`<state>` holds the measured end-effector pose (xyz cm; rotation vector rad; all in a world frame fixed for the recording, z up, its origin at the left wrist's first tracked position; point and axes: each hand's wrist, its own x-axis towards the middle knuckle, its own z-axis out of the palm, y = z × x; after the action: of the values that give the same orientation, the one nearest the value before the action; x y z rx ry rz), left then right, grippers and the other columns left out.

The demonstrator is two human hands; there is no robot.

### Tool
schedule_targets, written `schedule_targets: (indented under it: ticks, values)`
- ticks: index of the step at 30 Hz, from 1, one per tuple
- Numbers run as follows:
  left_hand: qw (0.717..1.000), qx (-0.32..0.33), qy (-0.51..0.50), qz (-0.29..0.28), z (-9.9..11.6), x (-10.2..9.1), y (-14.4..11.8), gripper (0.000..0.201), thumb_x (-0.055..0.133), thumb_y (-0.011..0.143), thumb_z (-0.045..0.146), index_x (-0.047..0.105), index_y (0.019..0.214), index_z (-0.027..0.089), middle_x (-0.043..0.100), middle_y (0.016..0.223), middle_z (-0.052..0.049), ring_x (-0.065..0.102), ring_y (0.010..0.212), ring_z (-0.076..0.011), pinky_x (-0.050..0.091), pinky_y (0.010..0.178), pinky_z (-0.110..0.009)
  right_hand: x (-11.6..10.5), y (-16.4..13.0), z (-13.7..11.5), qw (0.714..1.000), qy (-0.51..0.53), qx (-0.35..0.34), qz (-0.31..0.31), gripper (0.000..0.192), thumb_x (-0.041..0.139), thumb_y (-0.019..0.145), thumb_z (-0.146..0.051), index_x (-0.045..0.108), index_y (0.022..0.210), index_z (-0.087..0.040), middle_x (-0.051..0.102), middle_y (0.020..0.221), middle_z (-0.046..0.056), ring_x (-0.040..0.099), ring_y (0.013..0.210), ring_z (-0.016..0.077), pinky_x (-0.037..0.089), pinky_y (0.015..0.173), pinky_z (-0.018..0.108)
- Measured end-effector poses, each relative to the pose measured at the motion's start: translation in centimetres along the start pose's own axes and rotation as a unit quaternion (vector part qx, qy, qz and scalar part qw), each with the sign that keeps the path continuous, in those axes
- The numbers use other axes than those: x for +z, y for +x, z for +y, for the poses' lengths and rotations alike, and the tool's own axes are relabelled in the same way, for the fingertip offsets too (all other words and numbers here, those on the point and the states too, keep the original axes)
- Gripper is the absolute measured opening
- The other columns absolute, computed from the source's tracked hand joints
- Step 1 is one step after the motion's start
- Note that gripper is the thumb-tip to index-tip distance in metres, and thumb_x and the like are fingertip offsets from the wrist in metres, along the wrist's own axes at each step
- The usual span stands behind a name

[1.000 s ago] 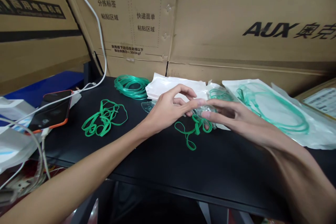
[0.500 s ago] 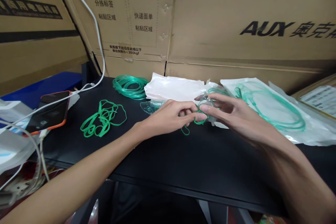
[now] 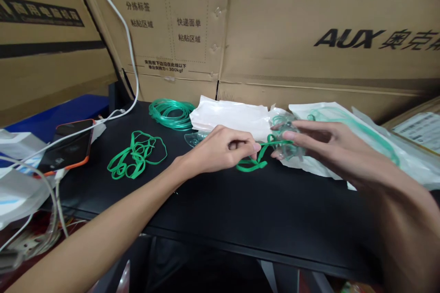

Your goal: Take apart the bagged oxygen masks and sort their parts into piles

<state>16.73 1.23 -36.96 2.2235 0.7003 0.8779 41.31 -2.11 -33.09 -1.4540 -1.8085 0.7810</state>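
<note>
My right hand [image 3: 325, 139] is closed around a clear plastic oxygen mask [image 3: 294, 150], above the black table. A green elastic strap [image 3: 253, 165] runs from the mask and sags in a loop between my hands. Thumb and fingertips of my left hand [image 3: 228, 149] pinch this strap, which is stretched toward the mask. Behind my left wrist, another clear plastic piece [image 3: 195, 139] is partly hidden. To the left lies a loose tangle of green elastic straps [image 3: 135, 158].
Coiled green tubing [image 3: 172, 114] and a white wrapper [image 3: 230, 116] lie at the back. A white package [image 3: 326, 168] with green tubing lies behind my right hand. At left are a phone [image 3: 68, 144] and white cables [image 3: 132, 62]. Cardboard boxes [image 3: 275, 55] stand behind.
My right hand has moved right with the mask, away from my left hand. The green strap now stretches between them, with a larger loop showing.
</note>
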Motion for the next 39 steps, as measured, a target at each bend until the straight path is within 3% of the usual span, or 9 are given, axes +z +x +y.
schedule_targets:
  ticks: [3, 5, 11, 16, 18, 21, 26, 32, 39]
  values:
    - [1.0, 0.006, -0.001, 0.029, -0.2, 0.6, 0.0, 0.027, 0.063, 0.096, 0.043, 0.074, 0.1, 0.018, 0.047, 0.057, 0.008, 0.038, 0.051, -0.0085, 0.029, 0.053, -0.023, 0.8, 0.0, -0.2, 0.998, -0.039, -0.011, -0.042, 0.049, 0.07, 0.082, -0.07, 0.077, 0.099, -0.024, 0.068, 0.084, 0.003, 0.061, 0.07, 0.0196, 0.047, 0.065, 0.032]
    - [1.0, 0.005, -0.01, 0.026, -0.2, 1.0, 0.1, 0.029, 0.066, 0.094, 0.045, 0.072, 0.107, 0.019, 0.046, 0.057, 0.009, 0.037, 0.05, -0.0079, 0.028, 0.052, -0.023, 1.2, 0.2, -0.2, 0.997, -0.062, -0.038, -0.028, 0.051, 0.071, 0.079, -0.072, 0.077, 0.098, -0.024, 0.066, 0.082, 0.002, 0.059, 0.07, 0.0202, 0.045, 0.061, 0.031]
    - [1.0, 0.014, -0.016, -0.022, -0.1, 1.1, 0.0, 0.024, 0.062, 0.098, 0.038, 0.071, 0.087, 0.019, 0.049, 0.059, 0.007, 0.042, 0.055, -0.009, 0.031, 0.054, -0.023, 1.0, 0.4, 0.3, 0.993, -0.076, -0.062, -0.06, 0.048, 0.072, 0.079, -0.071, 0.076, 0.095, -0.025, 0.067, 0.08, 0.001, 0.058, 0.068, 0.0192, 0.044, 0.06, 0.03]
    - [1.0, 0.02, -0.008, -0.017, -0.2, 0.6, -0.1, 0.022, 0.062, 0.095, 0.027, 0.065, 0.077, 0.016, 0.049, 0.059, 0.006, 0.042, 0.055, -0.0079, 0.032, 0.055, -0.022, -1.1, 0.3, 0.9, 0.998, -0.045, -0.034, -0.013, 0.046, 0.069, 0.083, -0.071, 0.075, 0.09, -0.026, 0.068, 0.089, 0.003, 0.062, 0.082, 0.0229, 0.047, 0.068, 0.032]
    - [1.0, 0.01, 0.001, 0.013, -0.3, 0.6, 0.0, 0.021, 0.062, 0.096, 0.028, 0.068, 0.079, 0.016, 0.049, 0.059, 0.006, 0.041, 0.054, -0.0079, 0.031, 0.054, -0.022, -1.5, 0.2, 0.9, 0.999, -0.026, -0.022, -0.009, 0.045, 0.069, 0.083, -0.07, 0.074, 0.09, -0.026, 0.069, 0.093, 0.002, 0.063, 0.084, 0.0233, 0.047, 0.069, 0.032]
    - [0.999, -0.027, 0.006, 0.039, -0.5, 0.7, 0.3, 0.024, 0.061, 0.097, 0.035, 0.072, 0.087, 0.017, 0.05, 0.059, 0.006, 0.041, 0.054, -0.0085, 0.031, 0.054, -0.022, -1.1, 0.0, 0.5, 0.996, -0.063, -0.029, -0.051, 0.044, 0.069, 0.084, -0.069, 0.074, 0.092, -0.025, 0.069, 0.091, 0.001, 0.062, 0.08, 0.0218, 0.045, 0.07, 0.032]
    - [0.999, -0.052, -0.009, -0.005, -0.5, 1.2, 0.4, 0.027, 0.059, 0.099, 0.038, 0.075, 0.091, 0.018, 0.059, 0.063, 0.005, 0.049, 0.058, -0.0098, 0.035, 0.058, -0.022, 0.4, -0.1, -0.3, 0.993, -0.074, -0.06, -0.069, 0.045, 0.071, 0.083, -0.066, 0.073, 0.099, -0.024, 0.068, 0.087, 0.002, 0.057, 0.072, 0.0194, 0.041, 0.062, 0.03]
    - [0.997, -0.053, -0.043, -0.049, -0.3, 1.4, 0.4, 0.027, 0.06, 0.098, 0.039, 0.073, 0.089, 0.018, 0.061, 0.067, 0.005, 0.048, 0.056, -0.0087, 0.035, 0.056, -0.022, 0.7, -0.2, -0.2, 0.991, -0.075, -0.084, -0.075, 0.038, 0.067, 0.088, -0.062, 0.073, 0.097, -0.025, 0.059, 0.074, -0.002, 0.048, 0.06, 0.0143, 0.035, 0.053, 0.027]
    - [0.996, -0.081, -0.029, -0.022, -0.1, 1.4, 0.3, 0.02, 0.061, 0.095, 0.033, 0.07, 0.087, 0.018, 0.061, 0.065, 0.004, 0.049, 0.055, -0.0092, 0.037, 0.058, -0.022, 0.8, -0.2, 0.0, 0.989, -0.022, -0.091, -0.113, 0.032, 0.072, 0.089, -0.054, 0.074, 0.109, -0.03, 0.072, 0.091, -0.001, 0.061, 0.07, 0.0158, 0.044, 0.061, 0.026]
